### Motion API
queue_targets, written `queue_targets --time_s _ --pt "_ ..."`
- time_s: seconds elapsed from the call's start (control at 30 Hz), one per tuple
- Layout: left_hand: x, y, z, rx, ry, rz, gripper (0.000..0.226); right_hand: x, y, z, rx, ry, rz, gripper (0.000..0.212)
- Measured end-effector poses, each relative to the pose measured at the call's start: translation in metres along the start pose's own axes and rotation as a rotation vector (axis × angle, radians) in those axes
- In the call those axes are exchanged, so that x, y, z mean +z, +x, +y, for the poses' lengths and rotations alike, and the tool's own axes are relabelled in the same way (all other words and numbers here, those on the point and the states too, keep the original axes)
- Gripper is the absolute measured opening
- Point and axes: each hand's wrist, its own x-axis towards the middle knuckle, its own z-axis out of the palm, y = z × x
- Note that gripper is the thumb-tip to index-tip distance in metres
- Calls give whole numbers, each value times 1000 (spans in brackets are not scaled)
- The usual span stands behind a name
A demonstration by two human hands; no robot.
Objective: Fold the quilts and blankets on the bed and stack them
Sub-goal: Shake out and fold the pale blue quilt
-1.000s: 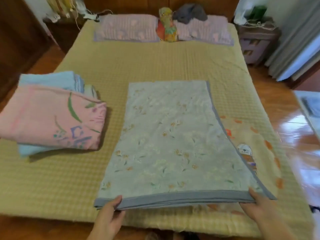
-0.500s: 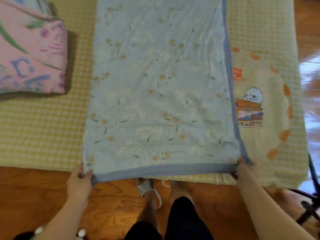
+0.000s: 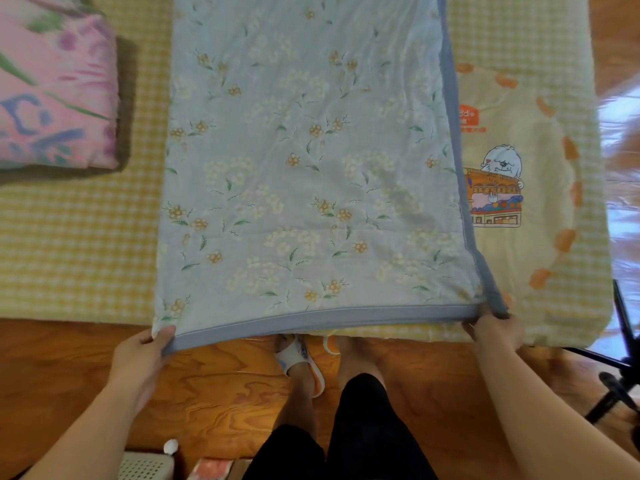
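Note:
A light blue floral quilt (image 3: 311, 161) with a darker blue border lies folded into a long strip on the bed, its near edge hanging past the bed's foot. My left hand (image 3: 138, 362) pinches the quilt's near left corner. My right hand (image 3: 495, 330) grips the near right corner. A folded pink floral blanket (image 3: 52, 95) sits at the upper left on the bed. A cream blanket (image 3: 526, 188) with a cartoon dog print and orange marks lies flat on the right, partly under the blue quilt.
The bed has a yellow checked cover (image 3: 79, 237). Below its foot edge is a wooden floor (image 3: 225, 389) with my legs and slippers (image 3: 301, 358). A black tripod leg (image 3: 616, 375) stands at the right. A white perforated box (image 3: 145, 465) is at the bottom left.
The view has tilted down from the whole bed to its foot. Both hands have drawn the quilt's near edge toward me, past the bed's edge, and keep hold of its corners.

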Motion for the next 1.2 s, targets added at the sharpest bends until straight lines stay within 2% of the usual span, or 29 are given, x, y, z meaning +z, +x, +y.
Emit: queue_targets --time_s 0.1,0.17,0.23,0.33,0.4,0.47,0.5,0.57,0.67,0.7,0.73,0.77,0.83,0.9,0.93,1.0,1.07,1.17,1.2 --pt "3 -6 1 -57 -141 -44 38 7 -7 22 261 107 -205 45" --pt "3 -10 8 -102 -229 -82 39 11 -29 40 410 40 -418 53" --pt "0 -18 21 -114 -284 -119 43 19 -53 60 544 129 -634 63" --pt "-12 -35 49 -151 -339 -196 38 36 -75 69 625 309 -747 70" --pt "-24 -45 66 -199 -335 -241 27 44 -87 62 598 470 -720 72" --pt "-35 -49 79 -230 -315 -259 23 43 -85 47 488 639 -706 76" --pt "-39 -48 82 -234 -310 -250 22 40 -83 38 397 716 -677 79" --pt "-44 -45 83 -222 -302 -195 23 34 -64 12 363 822 -694 81" --pt "-41 -44 76 -210 -295 -109 34 6 -58 -24 242 672 -712 99" --pt "-37 -48 74 -217 -308 -101 37 -8 -69 -37 148 626 -687 94" --pt "-34 -55 74 -219 -321 -103 38 -22 -81 -48 156 656 -687 85" --pt "-31 -62 75 -200 -330 -124 38 -36 -86 -53 153 686 -647 85" --pt "-28 -81 75 -117 -325 -172 37 -65 -108 -56 147 765 -644 103" --pt "-33 -99 72 7 -331 -198 35 -96 -119 -47 86 834 -588 90" --pt "-39 -108 69 62 -343 -189 37 -109 -122 -40 72 854 -574 92" --pt "-58 -122 59 131 -393 -167 48 -133 -132 -25 81 867 -575 122" --pt "-80 -133 40 183 -362 -142 52 -152 -129 -5 107 844 -580 133" --pt "-101 -144 0 158 -272 -93 37 -176 -121 22 149 767 -516 130" --pt "-105 -149 -13 128 -272 -68 33 -182 -125 28 141 739 -501 111"
